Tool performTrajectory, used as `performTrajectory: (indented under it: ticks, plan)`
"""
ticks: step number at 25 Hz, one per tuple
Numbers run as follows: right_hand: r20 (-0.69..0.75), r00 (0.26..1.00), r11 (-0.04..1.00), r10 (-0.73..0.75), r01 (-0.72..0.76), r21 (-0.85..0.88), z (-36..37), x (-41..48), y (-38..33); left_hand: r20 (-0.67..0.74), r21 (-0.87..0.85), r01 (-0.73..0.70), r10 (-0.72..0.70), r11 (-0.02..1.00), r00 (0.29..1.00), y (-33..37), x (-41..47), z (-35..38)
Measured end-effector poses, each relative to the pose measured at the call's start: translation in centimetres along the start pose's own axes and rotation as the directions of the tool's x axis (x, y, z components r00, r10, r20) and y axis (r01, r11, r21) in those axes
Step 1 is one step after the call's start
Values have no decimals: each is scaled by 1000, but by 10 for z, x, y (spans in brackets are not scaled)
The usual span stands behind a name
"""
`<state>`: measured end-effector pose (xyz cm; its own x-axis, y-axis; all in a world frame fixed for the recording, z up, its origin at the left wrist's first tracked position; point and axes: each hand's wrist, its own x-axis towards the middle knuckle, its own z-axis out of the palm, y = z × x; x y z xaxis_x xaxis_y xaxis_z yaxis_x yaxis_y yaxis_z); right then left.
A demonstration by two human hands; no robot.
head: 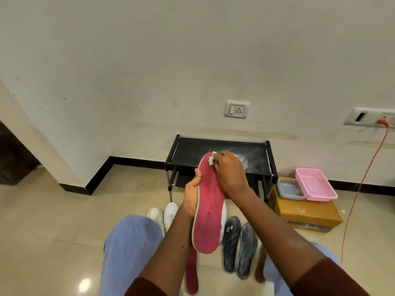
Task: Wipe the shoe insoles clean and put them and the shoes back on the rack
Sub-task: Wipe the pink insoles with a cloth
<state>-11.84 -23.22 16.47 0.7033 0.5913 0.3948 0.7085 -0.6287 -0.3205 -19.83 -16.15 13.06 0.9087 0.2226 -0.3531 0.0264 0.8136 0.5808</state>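
Note:
A red insole [208, 210] is held up in front of me, toe end pointing at the rack. My left hand [192, 193] grips its left edge near the middle. My right hand [229, 171] presses a small pale wipe [211, 160] onto the toe end. A second red insole [191, 272] lies on the floor below, partly hidden by my left arm. Two dark grey insoles [240, 246] lie side by side on the floor to the right. A pair of white shoes [163, 214] stands before the black shoe rack [220, 150]; another white shoe [224, 210] peeks out behind the held insole.
The rack's top shelf is dusty and stands against the wall. To its right, a cardboard box [307, 214] carries a clear container [289, 188] and a pink basket [315, 184]. An orange cable [359, 189] hangs from a wall socket. My knees fill the lower frame.

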Motion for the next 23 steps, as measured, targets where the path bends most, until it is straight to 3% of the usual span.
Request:
performTrajectory:
  ticks: [6, 13, 16, 23]
  plan:
    - [118, 985, 990, -125, 116, 80, 2, -21, -9, 3, -76, -25, 26, 997, 1000, 5, -3, -6]
    - [257, 961, 989, -105, 74, 127, -3, -60, -29, -105, 68, -43, 50, 997, 993, 11, -3, -7]
    - [228, 971, 995, -66, 46, 90, 2, -56, -24, -136, 57, -51, 58, 997, 989, 9, -1, -3]
    - [6, 1000, 999, -8, 8, 31, 13, -20, -10, -79, -44, -46, 43, 998, 996, 1, -3, -1]
